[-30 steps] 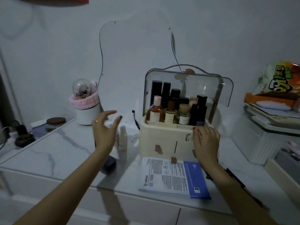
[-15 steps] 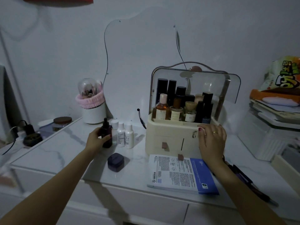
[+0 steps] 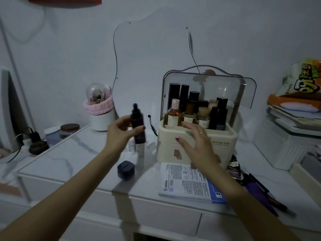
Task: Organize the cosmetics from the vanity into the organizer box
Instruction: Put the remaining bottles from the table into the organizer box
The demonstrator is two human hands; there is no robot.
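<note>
Dim light; head view down onto white marble-pattern vanity [image 3: 73, 153].

Left hand [image 3: 119, 134]: raised above the vanity top, fingers and thumb curled around a dark purple dropper bottle [image 3: 137, 126]. Bottle upright, black dropper cap on top, clear of the surface, left of the organizer box [image 3: 224, 150] and not touching it.

Right hand [image 3: 196, 145]: fingers spread and nearly straight, nothing held. Hovering in front of the box's front face, fingertips near its upper rim; contact with the box cannot be told. Ring visible on one finger.

Organizer box: cream body, transparent lid [image 3: 225, 89] swung up and open, arched handle above. Top compartment already stocked with upright items: amber bottle with pale cap [image 3: 174, 113], several tall black tubes at back, small jars at front. Drawer fronts below, partly hidden by right hand.

Remaining on vanity: small white bottles [image 3: 137, 148] standing just behind and below the left hand, partly hidden; exact count not readable. Dark purple jar [image 3: 126, 170] near the front edge, apart from the bottles.

Printed leaflet with blue panel [image 3: 187, 185] lying flat in front of the box. Dark pens [image 3: 260, 193] right of it. White brush holder with pink band [image 3: 100, 110] at back left, against the wall mirror [image 3: 151, 66].
</note>
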